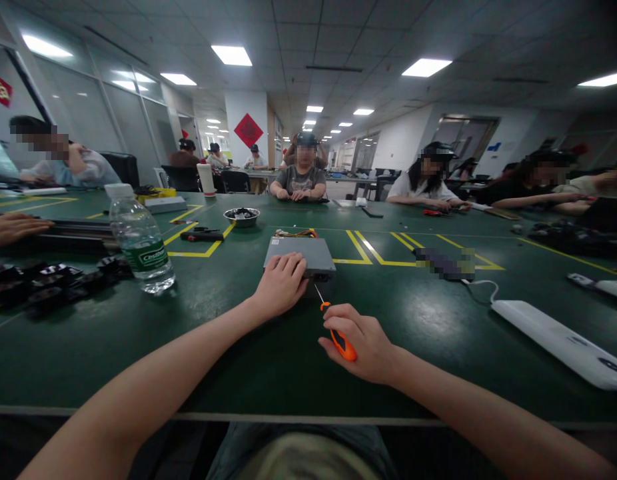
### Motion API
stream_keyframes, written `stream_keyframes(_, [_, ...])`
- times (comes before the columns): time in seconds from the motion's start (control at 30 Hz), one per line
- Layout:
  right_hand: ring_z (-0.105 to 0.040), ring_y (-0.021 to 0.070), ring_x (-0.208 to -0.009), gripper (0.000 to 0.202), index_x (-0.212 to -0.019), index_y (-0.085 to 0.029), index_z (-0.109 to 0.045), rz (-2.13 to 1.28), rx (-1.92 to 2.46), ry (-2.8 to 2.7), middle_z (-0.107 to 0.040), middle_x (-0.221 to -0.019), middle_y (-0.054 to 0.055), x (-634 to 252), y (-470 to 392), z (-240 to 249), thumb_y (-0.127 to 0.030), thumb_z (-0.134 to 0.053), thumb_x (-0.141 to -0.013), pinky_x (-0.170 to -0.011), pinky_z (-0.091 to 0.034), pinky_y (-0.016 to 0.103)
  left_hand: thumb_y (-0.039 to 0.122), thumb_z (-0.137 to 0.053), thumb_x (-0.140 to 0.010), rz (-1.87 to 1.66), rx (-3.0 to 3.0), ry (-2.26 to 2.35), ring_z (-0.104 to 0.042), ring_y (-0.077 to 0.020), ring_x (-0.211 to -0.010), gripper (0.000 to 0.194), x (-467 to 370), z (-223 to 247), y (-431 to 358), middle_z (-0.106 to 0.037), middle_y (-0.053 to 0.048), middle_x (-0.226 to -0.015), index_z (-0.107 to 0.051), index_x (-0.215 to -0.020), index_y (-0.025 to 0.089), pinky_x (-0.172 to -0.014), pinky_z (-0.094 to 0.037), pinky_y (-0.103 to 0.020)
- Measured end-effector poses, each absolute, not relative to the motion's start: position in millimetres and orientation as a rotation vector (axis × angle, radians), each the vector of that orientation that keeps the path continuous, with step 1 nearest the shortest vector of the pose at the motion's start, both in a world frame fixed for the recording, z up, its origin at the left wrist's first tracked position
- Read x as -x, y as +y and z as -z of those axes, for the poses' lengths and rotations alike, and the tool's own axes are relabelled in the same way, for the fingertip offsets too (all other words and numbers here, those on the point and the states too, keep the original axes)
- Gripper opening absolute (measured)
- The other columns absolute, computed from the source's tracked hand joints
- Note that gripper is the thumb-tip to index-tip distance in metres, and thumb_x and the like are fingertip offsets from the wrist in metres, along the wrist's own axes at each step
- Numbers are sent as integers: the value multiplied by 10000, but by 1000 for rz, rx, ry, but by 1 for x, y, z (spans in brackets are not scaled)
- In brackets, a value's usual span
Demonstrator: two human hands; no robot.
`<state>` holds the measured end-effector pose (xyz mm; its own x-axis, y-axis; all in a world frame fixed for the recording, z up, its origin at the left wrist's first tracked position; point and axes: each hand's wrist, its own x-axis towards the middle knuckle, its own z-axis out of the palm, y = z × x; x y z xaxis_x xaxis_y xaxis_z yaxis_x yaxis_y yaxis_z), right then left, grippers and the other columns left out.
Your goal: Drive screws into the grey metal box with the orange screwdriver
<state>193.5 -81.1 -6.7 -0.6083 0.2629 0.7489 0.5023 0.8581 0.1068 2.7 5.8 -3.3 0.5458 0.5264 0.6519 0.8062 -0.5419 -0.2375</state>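
A grey metal computer power supply unit (316, 248) lies on the green table, with coloured wires at its far side and a socket on its near face. My left hand (281, 283) grips its near left part, fingers over the top and thumb down at the front. In my right hand (366, 340) is a screwdriver (344, 345) with an orange and black handle, fingers closed around it. Its thin shaft points up and away to the unit's near face. Whether the tip sits in a screw I cannot make out.
Left of me stand a water bottle (141, 243) and several black parts (53, 283). Beyond are a metal bowl (242, 217) and a dark tool (202, 235). A white power bank (558, 340) lies right, cabled to a blurred device (443, 263). Other people sit around the table.
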Motion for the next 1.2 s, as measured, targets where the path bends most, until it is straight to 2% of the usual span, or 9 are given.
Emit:
stream_keyframes(0.17, [-574, 114, -681, 19, -826, -179, -511, 461, 528, -2310, -594, -854, 54, -193, -82, 5, -188, -496, -820, -587, -465, 211, 289, -457, -863, 713, 2266, -1078, -462, -264, -1154, 337, -2, 4, 7, -528, -134, -1234, -496, -1166, 148, -936, -344, -422])
stream_keyframes(0.33, [-570, 122, -666, 107, -781, -178, -528, 462, 515, -2353, -602, -822, 49, -193, -82, 4, -275, -529, -826, -597, -459, 239, 288, -452, -865, 713, 2261, -1079, -460, -264, -1157, 338, -2, 5, 7, -528, -134, -1233, -494, -1167, 142, -942, -341, -421])
stream_keyframes(0.43, [-579, 130, -702, 100, -851, -177, -528, 446, 546, -2331, -596, -853, 59, -194, -82, 5, -275, -512, -835, -602, -473, 234, 287, -464, -858, 718, 2259, -1080, -467, -267, -1151, 343, -3, 5, 7, -534, -136, -1227, -498, -1169, 149, -936, -346, -425])
stream_keyframes(0.6, [-595, 161, -829, 219, -1018, -177, -452, 337, 621, -2226, -557, -968, 100, -196, -81, 7, -267, -504, -824, -629, -511, 246, 290, -447, -862, 710, 2261, -1085, -466, -269, -1151, 337, -2, 4, 7, -528, -140, -1236, -503, -1167, 155, -933, -350, -429])
stream_keyframes(0.87, [-593, 167, -781, 151, -941, -179, -468, 424, 549, -2214, -593, -908, 85, -194, -80, 6, -166, -508, -796, -675, -512, 299, 291, -443, -869, 705, 2263, -1089, -458, -267, -1158, 335, -2, 4, 7, -529, -129, -1233, -493, -1168, 148, -941, -339, -418])
stream_keyframes(1.07, [-587, 184, -817, 211, -986, -172, -460, 382, 516, -2238, -587, -935, 98, -198, -80, 4, -315, -509, -839, -688, -514, 320, 290, -445, -868, 707, 2267, -1077, -459, -266, -1158, 342, -1, 5, 7, -529, -134, -1233, -490, -1174, 145, -940, -340, -419])
stream_keyframes(1.2, [-583, 188, -860, 255, -1036, -163, -438, 329, 565, -2233, -558, -988, 120, -199, -79, 6, -309, -508, -838, -708, -520, 316, 289, -446, -868, 704, 2260, -1081, -462, -264, -1152, 342, -1, 5, 7, -528, -133, -1236, -493, -1174, 144, -942, -337, -417])
